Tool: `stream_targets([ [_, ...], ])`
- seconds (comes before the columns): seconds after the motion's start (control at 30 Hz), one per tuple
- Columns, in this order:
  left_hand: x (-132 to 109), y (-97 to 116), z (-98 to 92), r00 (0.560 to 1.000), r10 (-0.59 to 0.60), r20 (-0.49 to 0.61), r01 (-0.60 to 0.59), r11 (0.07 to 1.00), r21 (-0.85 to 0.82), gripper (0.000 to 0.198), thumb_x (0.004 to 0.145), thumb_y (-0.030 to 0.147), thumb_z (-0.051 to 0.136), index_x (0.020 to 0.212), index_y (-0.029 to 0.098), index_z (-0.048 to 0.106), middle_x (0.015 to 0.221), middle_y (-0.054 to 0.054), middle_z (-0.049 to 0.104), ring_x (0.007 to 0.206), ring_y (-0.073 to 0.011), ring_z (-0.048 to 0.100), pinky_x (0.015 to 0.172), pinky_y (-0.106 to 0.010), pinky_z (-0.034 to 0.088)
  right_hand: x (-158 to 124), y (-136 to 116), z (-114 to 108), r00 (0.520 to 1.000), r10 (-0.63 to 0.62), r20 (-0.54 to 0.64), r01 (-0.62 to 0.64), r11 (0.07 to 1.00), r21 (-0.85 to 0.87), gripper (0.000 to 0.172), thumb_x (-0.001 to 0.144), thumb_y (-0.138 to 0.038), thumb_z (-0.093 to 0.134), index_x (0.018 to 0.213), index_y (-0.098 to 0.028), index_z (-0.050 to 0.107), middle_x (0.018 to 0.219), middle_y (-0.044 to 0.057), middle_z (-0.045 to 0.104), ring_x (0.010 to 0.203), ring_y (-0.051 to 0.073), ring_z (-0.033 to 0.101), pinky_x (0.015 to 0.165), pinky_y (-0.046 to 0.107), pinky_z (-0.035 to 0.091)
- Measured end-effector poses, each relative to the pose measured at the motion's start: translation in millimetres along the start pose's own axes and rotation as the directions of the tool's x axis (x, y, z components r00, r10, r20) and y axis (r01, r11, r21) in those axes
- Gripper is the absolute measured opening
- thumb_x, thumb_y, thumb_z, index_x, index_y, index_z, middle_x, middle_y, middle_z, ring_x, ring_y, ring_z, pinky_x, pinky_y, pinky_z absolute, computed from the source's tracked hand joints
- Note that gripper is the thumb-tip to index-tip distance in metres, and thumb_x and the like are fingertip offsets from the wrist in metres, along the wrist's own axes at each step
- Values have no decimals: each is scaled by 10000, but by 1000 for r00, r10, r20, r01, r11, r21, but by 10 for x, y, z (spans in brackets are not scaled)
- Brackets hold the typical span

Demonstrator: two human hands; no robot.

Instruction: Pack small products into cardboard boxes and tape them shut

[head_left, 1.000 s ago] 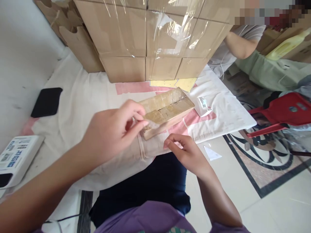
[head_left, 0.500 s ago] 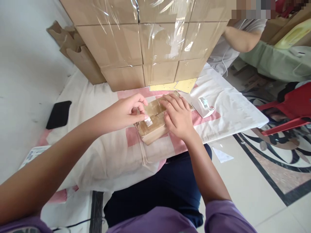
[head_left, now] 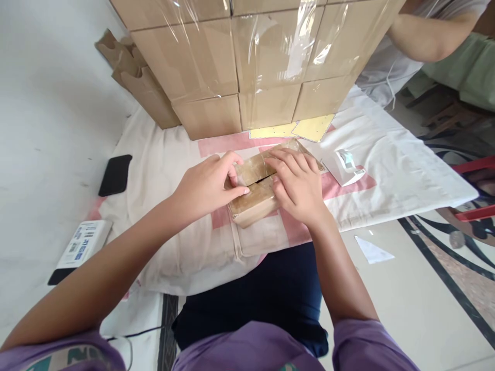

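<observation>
One taped box point(head_left: 256, 210) at the front of the counter point(head_left: 406, 172)

Watching from a distance through the worn camera, I begin with the counter, which a white and pink cloth point(head_left: 154, 226) covers. At its back stands the largest load: a stack of cartons point(head_left: 211, 62) under shiny clear film. I think the film serves to keep the cartons together as one block. They look shut, so I cannot tell what they contain. Left of them, folded cardboard point(head_left: 149, 95) stands upright, perhaps to take little room.

The taped box is much smaller. It lies flat and slanted in front of the stack, near the front edge, probably for easy reach of both arms. Its top is brown and glossy, with a dark gap along the middle seam; the inside I cannot see.

The right hand point(head_left: 297, 185) is spread, palm down, over the right part of the top, I judge to steady the box. The left hand point(head_left: 207, 184) is at the left end, half curled, thumb and forefinger apart, the thumb tip on the top or just above it. Whether its bent fingers hold something small, I cannot tell.

Smallest is a white dispenser point(head_left: 345, 167), just right of the box.
</observation>
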State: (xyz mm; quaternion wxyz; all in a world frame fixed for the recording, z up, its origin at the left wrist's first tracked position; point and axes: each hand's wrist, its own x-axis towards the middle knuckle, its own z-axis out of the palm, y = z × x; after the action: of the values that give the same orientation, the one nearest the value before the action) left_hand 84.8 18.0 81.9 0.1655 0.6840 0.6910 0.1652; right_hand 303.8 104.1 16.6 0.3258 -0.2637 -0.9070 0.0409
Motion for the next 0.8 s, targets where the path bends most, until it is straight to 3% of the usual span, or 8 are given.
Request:
stream_targets([
  [0.23,-25,2,65,997,71,18,-70,997,-39,263,957,323,582,1210,253,560,1007,-33,718,1060,-269,648,860,-420,500,-10,15,-3,1000,-10,4,10,999,41,341,982,-225,437,1239,-252,660,1356,48,694,1222,286,589,1120,512,306],
  [0.4,-52,65,79,998,-28,-61,31,998,56,235,933,334,623,1144,248,565,904,-25,743,992,-284,670,856,-426,487,-9,25,-3,1000,-18,-1,18,999,48,319,981,-237,445,1199,-242,676,1314,53,712,1191,275,584,1117,521,305],
  [0.53,2,111,-12,993,-112,-26,114,987,115,278,904,395,668,1121,246,580,821,-7,737,896,-281,690,883,-446,466,-21,11,-7,1000,-27,-16,28,999,33,328,991,-242,434,1228,-270,659,1320,35,694,1264,286,546,1230,587,181],
  [0.67,72,40,-35,988,-113,-102,132,971,200,372,860,495,701,1121,239,628,1045,-89,727,1117,-370,623,956,-515,446,-73,22,-4,998,-5,-70,7,999,36,362,989,-260,438,1310,-293,603,1426,50,611,1414,318,452,1274,649,95],
  [0.73,103,-48,-20,987,-129,-93,140,982,130,335,892,502,655,1089,231,647,1171,-110,700,1162,-370,605,946,-497,464,-129,125,23,985,75,-158,-59,993,100,422,981,-334,490,1398,-286,538,1542,93,505,1493,350,372,1270,669,137],
  [0.8,142,-174,-5,987,-152,47,155,984,-83,305,940,507,595,1064,234,651,1153,-86,710,1084,-315,653,888,-435,502,-203,322,71,960,197,-200,-138,952,275,644,948,-446,573,1538,-271,386,1635,143,383,1543,363,320,1254,643,251],
])
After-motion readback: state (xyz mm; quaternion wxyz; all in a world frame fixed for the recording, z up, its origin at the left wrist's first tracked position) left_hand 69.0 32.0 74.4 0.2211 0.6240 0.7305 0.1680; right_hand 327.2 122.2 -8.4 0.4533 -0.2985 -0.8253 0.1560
